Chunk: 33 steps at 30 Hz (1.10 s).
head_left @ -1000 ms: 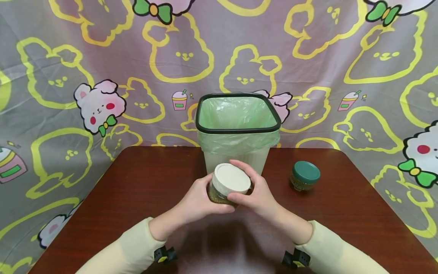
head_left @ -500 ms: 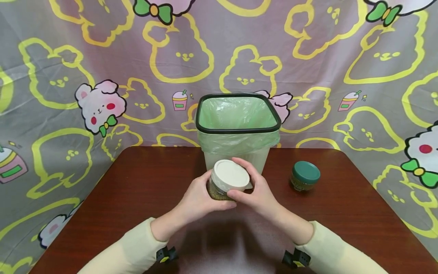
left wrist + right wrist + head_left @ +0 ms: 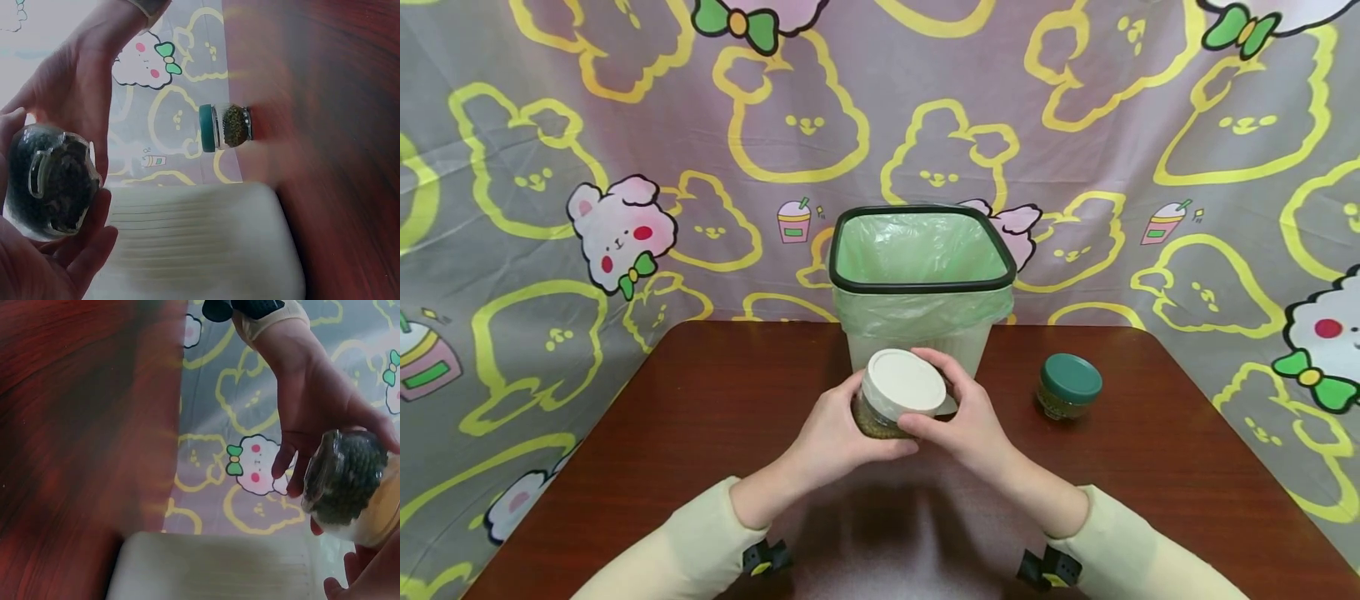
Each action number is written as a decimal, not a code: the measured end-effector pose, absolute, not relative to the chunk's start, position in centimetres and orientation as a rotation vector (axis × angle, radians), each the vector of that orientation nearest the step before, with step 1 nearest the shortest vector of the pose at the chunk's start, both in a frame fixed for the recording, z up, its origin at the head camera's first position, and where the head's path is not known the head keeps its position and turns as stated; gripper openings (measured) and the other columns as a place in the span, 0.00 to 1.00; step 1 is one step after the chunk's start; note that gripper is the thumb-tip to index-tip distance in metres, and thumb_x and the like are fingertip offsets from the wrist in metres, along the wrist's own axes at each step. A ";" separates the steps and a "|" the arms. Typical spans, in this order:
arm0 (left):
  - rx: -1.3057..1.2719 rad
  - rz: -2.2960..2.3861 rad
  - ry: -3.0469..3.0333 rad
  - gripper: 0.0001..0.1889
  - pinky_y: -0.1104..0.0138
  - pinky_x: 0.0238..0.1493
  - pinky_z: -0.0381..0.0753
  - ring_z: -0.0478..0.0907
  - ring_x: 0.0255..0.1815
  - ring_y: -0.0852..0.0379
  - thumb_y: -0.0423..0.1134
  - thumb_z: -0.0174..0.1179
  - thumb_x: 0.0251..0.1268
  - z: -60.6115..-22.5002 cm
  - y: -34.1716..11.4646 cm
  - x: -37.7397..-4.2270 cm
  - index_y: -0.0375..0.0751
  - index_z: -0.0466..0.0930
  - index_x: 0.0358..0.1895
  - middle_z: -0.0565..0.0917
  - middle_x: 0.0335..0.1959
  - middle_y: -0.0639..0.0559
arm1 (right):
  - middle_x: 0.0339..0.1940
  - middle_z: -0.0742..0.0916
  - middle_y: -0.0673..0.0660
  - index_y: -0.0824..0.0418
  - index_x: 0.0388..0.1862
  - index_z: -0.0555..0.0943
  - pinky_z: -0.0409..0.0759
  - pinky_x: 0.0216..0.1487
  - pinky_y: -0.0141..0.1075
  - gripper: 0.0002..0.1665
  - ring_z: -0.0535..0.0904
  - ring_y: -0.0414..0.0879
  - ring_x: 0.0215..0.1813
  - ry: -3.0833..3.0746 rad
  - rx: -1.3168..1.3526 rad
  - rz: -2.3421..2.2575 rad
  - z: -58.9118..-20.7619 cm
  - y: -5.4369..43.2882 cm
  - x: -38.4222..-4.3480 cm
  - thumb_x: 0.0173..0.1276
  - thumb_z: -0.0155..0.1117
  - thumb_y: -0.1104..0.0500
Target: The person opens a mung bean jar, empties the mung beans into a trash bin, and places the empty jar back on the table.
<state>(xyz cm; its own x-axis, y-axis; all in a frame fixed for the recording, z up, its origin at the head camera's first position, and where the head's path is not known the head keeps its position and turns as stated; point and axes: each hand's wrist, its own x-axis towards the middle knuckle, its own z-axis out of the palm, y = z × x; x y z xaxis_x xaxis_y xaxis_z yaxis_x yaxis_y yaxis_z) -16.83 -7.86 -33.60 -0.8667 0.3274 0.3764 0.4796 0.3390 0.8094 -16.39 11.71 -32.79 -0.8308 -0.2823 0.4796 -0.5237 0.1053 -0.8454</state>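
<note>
A glass jar point(image 3: 880, 421) with a cream lid point(image 3: 906, 382) is held tilted between both hands, above the table and in front of the bin. My left hand point(image 3: 831, 433) grips the jar's body from the left, thumb along its near side. From the right, my right hand point(image 3: 970, 425) holds the lid between thumb and fingers. A small pale tab point(image 3: 947, 407) sticks out beside the lid near the right fingers. Dark, grainy contents fill the jar point(image 3: 53, 184), whose underside shows in the left wrist view. In the right wrist view its glass point(image 3: 347, 478) looks shiny and dark.
Behind the hands stands a pale bin point(image 3: 921, 333) with a black rim point(image 3: 925, 287) and a green liner point(image 3: 917, 246). Right of it, a second jar point(image 3: 1063, 404) with a green lid point(image 3: 1071, 377) rests on the reddish-brown table point(image 3: 737, 375). A patterned cloth point(image 3: 880, 83) hangs behind.
The jar has risen slightly and shifted a little left, its lid turned a bit so the tab shows more. Both hands keep their hold; the last half second shows almost no motion.
</note>
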 end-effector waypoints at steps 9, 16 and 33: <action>-0.883 -1.716 -2.437 0.37 0.61 0.49 0.76 0.78 0.46 0.57 0.44 0.79 0.40 -33.4 -8.6 -17.1 0.43 0.75 0.58 0.82 0.46 0.55 | 0.58 0.79 0.60 0.64 0.67 0.69 0.72 0.55 0.34 0.44 0.74 0.47 0.56 -2.152 0.970 1.871 -32.6 12.2 -16.9 0.58 0.74 0.46; -0.859 -1.686 -2.454 0.37 0.60 0.49 0.77 0.78 0.46 0.57 0.45 0.79 0.40 -33.3 -8.8 -17.0 0.42 0.74 0.59 0.82 0.47 0.55 | 0.60 0.78 0.60 0.64 0.70 0.66 0.72 0.56 0.35 0.48 0.74 0.50 0.58 -2.222 0.948 1.832 -32.4 12.2 -16.8 0.57 0.74 0.44; -0.816 -1.543 -2.486 0.39 0.63 0.45 0.78 0.78 0.43 0.60 0.48 0.81 0.36 -33.3 -8.6 -16.8 0.45 0.76 0.58 0.82 0.45 0.57 | 0.55 0.80 0.54 0.59 0.64 0.72 0.73 0.51 0.43 0.39 0.74 0.49 0.53 -2.311 0.818 1.655 -32.3 11.9 -16.4 0.55 0.77 0.55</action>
